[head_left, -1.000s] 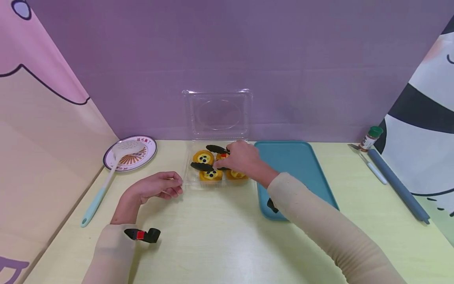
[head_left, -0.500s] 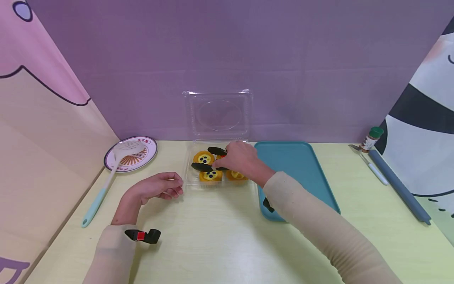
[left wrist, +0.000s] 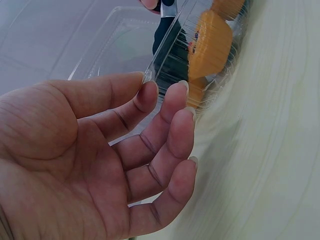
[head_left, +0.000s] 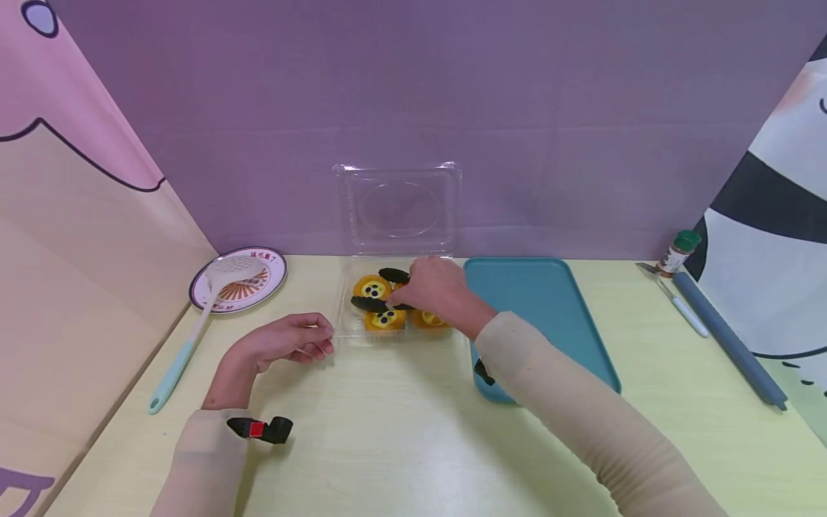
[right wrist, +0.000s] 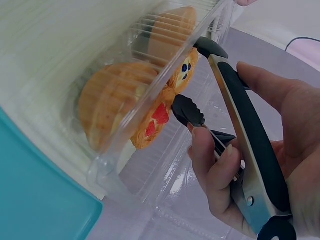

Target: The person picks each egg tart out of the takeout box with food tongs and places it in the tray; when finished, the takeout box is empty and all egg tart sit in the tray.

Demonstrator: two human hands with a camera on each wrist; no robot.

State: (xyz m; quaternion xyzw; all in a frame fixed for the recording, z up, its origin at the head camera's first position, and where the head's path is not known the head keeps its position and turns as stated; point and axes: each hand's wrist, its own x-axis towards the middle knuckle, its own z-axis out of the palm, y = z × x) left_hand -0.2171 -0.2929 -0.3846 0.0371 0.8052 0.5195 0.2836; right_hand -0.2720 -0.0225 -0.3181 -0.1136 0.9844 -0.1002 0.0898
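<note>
Food tongs [right wrist: 255, 135] with black grips and black scalloped tips are in my right hand [head_left: 436, 287], thumb on one arm and fingers on the other. Their tips stand apart over a clear plastic clamshell box [head_left: 349, 332], one on either side of the back-left tart [head_left: 372, 287]. Several tarts sit in the box, some topped with blueberries; one bears red fruit pieces [right wrist: 160, 114], and my right hand partly hides it in the head view. At the box's front-left corner, thumb and forefinger of my left hand [left wrist: 100, 135] pinch the rim, other fingers loosely bent.
The box lid [head_left: 399, 208] stands upright at the back. A teal tray [head_left: 536, 287] lies right of the box. On the left, a skimmer [head_left: 194, 330] rests across a patterned plate [head_left: 274, 269]. A green-capped jar [head_left: 678, 251], a knife [head_left: 688, 316] and a grey-blue rod [head_left: 730, 341] lie far right.
My right wrist and forearm have shifted slightly left, while the tongs' tips have moved a little to the right over the tarts. The left hand stays at the box corner.
</note>
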